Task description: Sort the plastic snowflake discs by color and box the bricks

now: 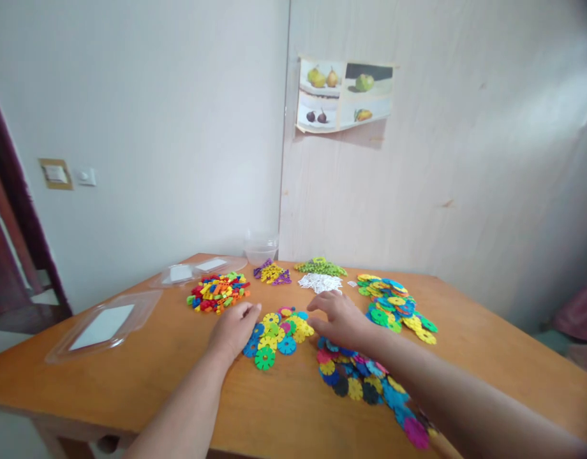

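Note:
At the left side of a small pile of notched plastic discs (274, 335) in yellow, blue, green and pink is my left hand (233, 328). Its fingers are curled in with the thumb against them, and whatever may be inside is hidden. My right hand (339, 319) hovers at the pile's right edge, fingers bent and apart from the thumb, with nothing visible between them. Under and beside my right forearm spreads a longer heap of notched discs (355, 376), partly covered by it. A third heap of discs (393, 303) lies farther right.
On the wooden table (169, 370) are colourful building blocks (219, 291), purple and yellow pieces (273, 273), white pieces (321, 282) and green pieces (321, 267). Clear lids (143, 309) lie left; a clear plastic tub (261, 247) stands by the wall.

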The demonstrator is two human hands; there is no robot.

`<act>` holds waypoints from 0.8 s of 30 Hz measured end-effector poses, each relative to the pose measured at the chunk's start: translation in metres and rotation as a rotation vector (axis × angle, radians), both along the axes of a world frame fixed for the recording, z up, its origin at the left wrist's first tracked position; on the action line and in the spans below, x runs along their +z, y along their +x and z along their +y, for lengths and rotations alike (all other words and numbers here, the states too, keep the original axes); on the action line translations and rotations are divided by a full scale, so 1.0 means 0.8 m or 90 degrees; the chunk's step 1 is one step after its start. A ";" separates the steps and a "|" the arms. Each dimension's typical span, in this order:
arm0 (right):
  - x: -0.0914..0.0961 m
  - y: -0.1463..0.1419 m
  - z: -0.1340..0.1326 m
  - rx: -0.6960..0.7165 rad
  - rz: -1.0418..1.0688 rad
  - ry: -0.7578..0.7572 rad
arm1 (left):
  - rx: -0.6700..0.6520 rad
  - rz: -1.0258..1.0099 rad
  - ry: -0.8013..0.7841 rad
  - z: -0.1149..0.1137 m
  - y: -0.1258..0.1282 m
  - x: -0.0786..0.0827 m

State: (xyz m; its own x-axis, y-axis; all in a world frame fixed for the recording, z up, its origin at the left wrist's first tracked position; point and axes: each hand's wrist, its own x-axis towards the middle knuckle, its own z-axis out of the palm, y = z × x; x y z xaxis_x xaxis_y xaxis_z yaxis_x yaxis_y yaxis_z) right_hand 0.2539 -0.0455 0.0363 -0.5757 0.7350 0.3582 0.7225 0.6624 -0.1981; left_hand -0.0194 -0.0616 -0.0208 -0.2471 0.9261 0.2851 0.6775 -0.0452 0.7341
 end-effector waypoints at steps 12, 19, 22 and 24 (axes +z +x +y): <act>-0.016 -0.109 -0.051 0.038 -0.130 -0.057 | 0.001 -0.004 0.023 0.002 0.000 -0.002; -0.015 -0.117 -0.048 -0.004 -0.113 -0.126 | -0.009 -0.007 0.010 0.002 -0.001 -0.001; -0.020 -0.117 -0.050 -0.032 -0.070 -0.153 | -0.017 -0.025 0.004 0.003 -0.003 -0.003; -0.024 -0.114 -0.049 -0.046 -0.017 -0.174 | -0.021 -0.041 0.002 0.003 -0.004 -0.003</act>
State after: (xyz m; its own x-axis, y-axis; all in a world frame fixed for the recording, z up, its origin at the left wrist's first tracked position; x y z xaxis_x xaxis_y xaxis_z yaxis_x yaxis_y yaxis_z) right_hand 0.1624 -0.0847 0.0170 -0.5248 0.8419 0.1260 0.7736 0.5334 -0.3422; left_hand -0.0227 -0.0591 -0.0236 -0.2340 0.9333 0.2724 0.6273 -0.0691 0.7757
